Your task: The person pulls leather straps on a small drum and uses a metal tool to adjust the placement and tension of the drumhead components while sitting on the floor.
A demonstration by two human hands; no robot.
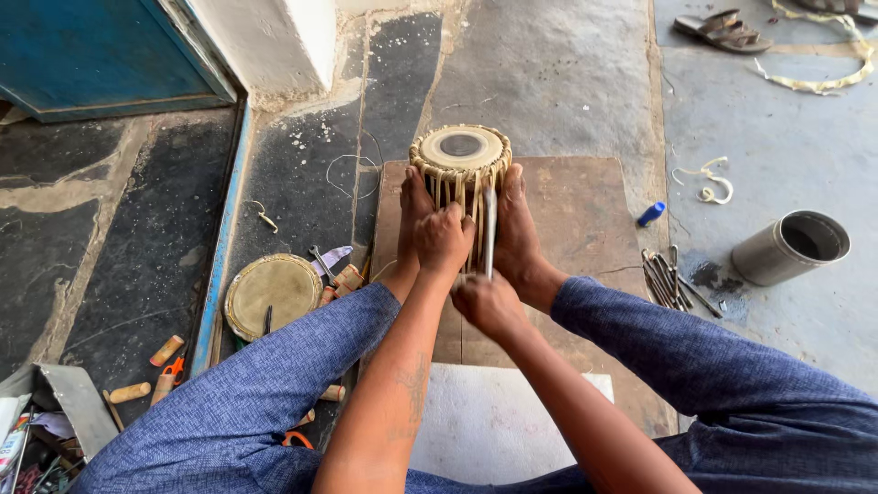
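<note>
Drum [460,155]: clamped between both feet, steadied for work.
Left hand [444,240]: clenched on its lacing.
Right hand [489,304]: grasping metal rod [490,229] against its straps.

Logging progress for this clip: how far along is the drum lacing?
Done: the small drum already carries its head and straps down the visible side, and is clamped between both feet. In hand: the left hand pulls a strap while the right hand works a metal tool against it. How much lacing is left cannot be told.
</note>
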